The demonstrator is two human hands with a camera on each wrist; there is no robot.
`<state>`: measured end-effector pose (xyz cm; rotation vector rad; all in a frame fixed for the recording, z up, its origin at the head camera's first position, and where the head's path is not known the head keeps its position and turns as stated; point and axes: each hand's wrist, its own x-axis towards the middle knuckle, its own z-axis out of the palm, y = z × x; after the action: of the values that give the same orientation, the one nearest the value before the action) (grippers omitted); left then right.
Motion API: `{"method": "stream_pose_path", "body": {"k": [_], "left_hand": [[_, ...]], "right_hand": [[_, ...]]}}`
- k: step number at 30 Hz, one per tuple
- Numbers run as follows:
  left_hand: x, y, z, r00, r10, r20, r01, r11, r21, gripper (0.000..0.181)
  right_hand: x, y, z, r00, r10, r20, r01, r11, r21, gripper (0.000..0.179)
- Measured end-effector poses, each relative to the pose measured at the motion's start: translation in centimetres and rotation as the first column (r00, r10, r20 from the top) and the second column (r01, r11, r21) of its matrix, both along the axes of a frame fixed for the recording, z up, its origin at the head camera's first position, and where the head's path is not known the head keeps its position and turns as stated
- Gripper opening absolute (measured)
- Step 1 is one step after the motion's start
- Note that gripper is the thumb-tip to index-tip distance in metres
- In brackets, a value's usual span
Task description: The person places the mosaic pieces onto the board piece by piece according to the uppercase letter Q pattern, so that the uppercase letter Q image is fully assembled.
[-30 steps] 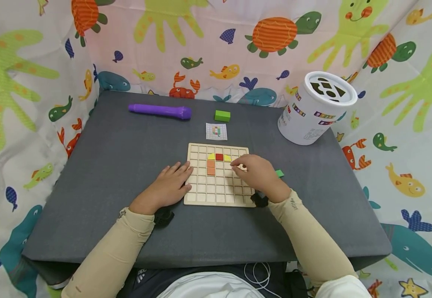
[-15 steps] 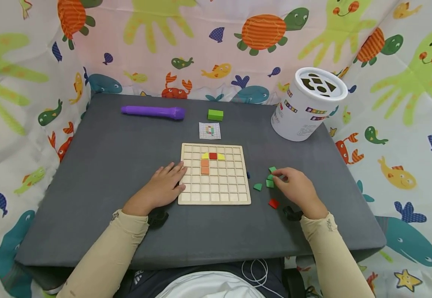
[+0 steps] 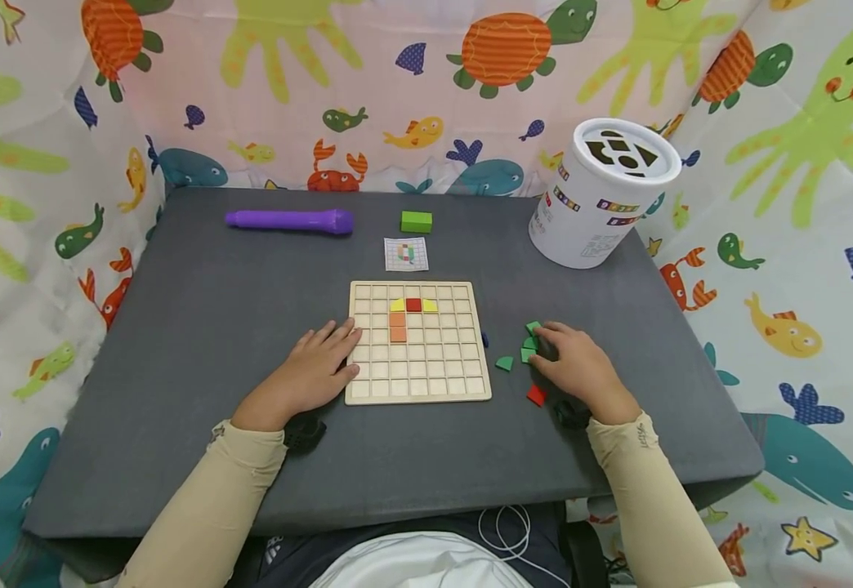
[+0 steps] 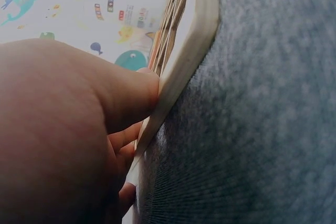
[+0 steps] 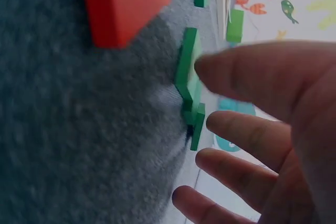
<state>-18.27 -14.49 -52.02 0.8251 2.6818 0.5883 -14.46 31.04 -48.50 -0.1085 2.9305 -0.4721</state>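
My left hand (image 3: 307, 369) rests flat at the left edge of a wooden grid board (image 3: 441, 367), its thumb and fingertips along the rim, as the left wrist view also shows. Set in the board are a red square (image 3: 413, 305), two yellow pieces, one of them (image 3: 430, 306) right of the red, and orange squares (image 3: 398, 327) below the left one. Right of the board, my right hand (image 3: 579, 366) reaches over a small group of green pieces (image 3: 528, 355). In the right wrist view its fingers are spread and its thumb tip is right at a green piece (image 5: 186, 72).
A red piece (image 3: 537, 395) and a single green piece (image 3: 504, 363) lie near the right hand. Beside the board's right edge is a blue piece (image 3: 484, 339). Behind stand a pattern card (image 3: 406, 254), a green block (image 3: 416, 222), a purple microphone (image 3: 290, 221) and a white bucket (image 3: 599, 204).
My right hand has moved from above the board to the green pieces on the right, and its fingers have spread. The left hand stays at the board's edge. The head view has shifted slightly.
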Motion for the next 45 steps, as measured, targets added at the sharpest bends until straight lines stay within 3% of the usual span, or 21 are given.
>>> {"method": "stream_pose_path", "body": {"k": [9, 21, 24, 28, 36, 41, 45], "left_hand": [[0.1, -0.1, 0.5, 1.0, -0.007, 0.001, 0.007, 0.999, 0.034, 0.066], [-0.3, -0.3, -1.1, 1.0, 0.002, -0.007, -0.002, 1.0, 0.027, 0.066], [-0.1, -0.2, -0.7, 1.0, 0.005, 0.001, -0.005, 1.0, 0.028, 0.066], [0.1, -0.1, -0.1, 1.0, 0.006, 0.012, -0.006, 1.0, 0.021, 0.066], [0.0, 0.1, 0.0, 1.0, 0.006, 0.016, -0.007, 1.0, 0.02, 0.067], [-0.1, 0.0, -0.3, 1.0, 0.002, 0.018, -0.002, 1.0, 0.026, 0.067], [-0.1, -0.1, -0.5, 1.0, 0.007, 0.018, -0.007, 1.0, 0.02, 0.066]], "right_hand": [[0.0, -0.6, 0.0, 1.0, 0.007, 0.003, -0.007, 0.999, 0.045, 0.057], [-1.0, -1.5, -0.3, 0.998, 0.057, 0.005, -0.058, 0.996, 0.075, 0.055], [-1.6, -2.1, -0.3, 0.998, 0.068, -0.004, -0.067, 0.995, 0.078, 0.05], [-2.2, -3.1, 0.0, 0.998, 0.034, -0.05, -0.029, 0.995, 0.095, 0.038], [-3.7, -5.1, 0.8, 0.991, -0.04, -0.13, 0.058, 0.988, 0.14, 0.019], [-4.3, -7.8, 1.1, 0.978, 0.072, -0.196, -0.055, 0.994, 0.089, 0.02], [-5.1, -10.8, 1.1, 0.954, 0.212, -0.21, -0.194, 0.976, 0.101, 0.021]]}}
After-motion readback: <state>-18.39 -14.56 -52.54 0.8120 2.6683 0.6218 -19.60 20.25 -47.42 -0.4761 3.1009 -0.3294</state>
